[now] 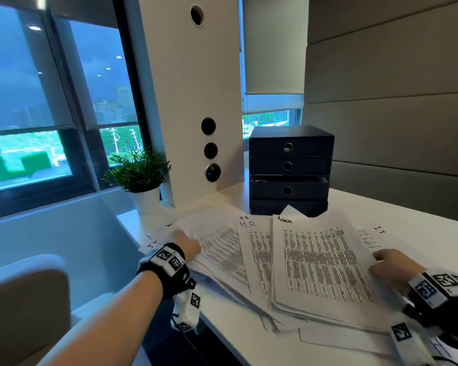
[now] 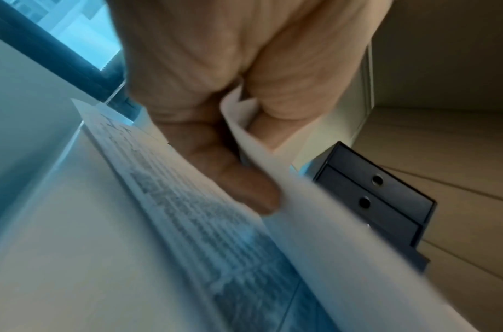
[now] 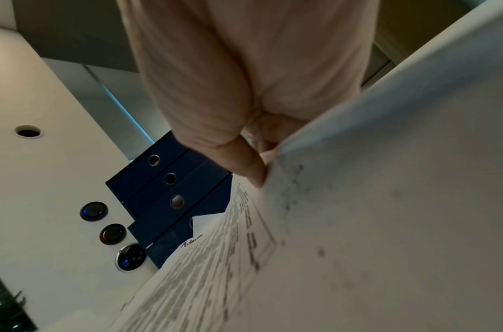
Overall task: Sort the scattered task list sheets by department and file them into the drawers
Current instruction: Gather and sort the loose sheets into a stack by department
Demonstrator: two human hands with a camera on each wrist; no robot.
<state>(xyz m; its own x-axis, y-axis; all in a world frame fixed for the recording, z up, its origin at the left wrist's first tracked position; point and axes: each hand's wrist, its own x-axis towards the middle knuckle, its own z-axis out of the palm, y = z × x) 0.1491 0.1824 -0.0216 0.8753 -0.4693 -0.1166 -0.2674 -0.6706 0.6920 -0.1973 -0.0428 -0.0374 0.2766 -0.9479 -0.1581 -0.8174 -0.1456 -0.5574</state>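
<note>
At nine o'clock on the white tabletop (image 1: 397, 220), the left hand (image 1: 188, 245) pinches a printed white paper sheet (image 1: 222, 249). At three o'clock, the right hand (image 1: 389, 268) seemingly grips the Admin-headed stack (image 1: 320, 262); the dark-blue four-drawer cardboard cabinet (image 1: 290, 170) stands at twelve.

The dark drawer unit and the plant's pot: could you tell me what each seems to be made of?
The drawer unit looks like matt navy cardboard or covered board: thin flat panels, metal-ringed finger holes. The pot looks like smooth white glazed ceramic, possibly plastic; nothing in the head view settles which.
</note>
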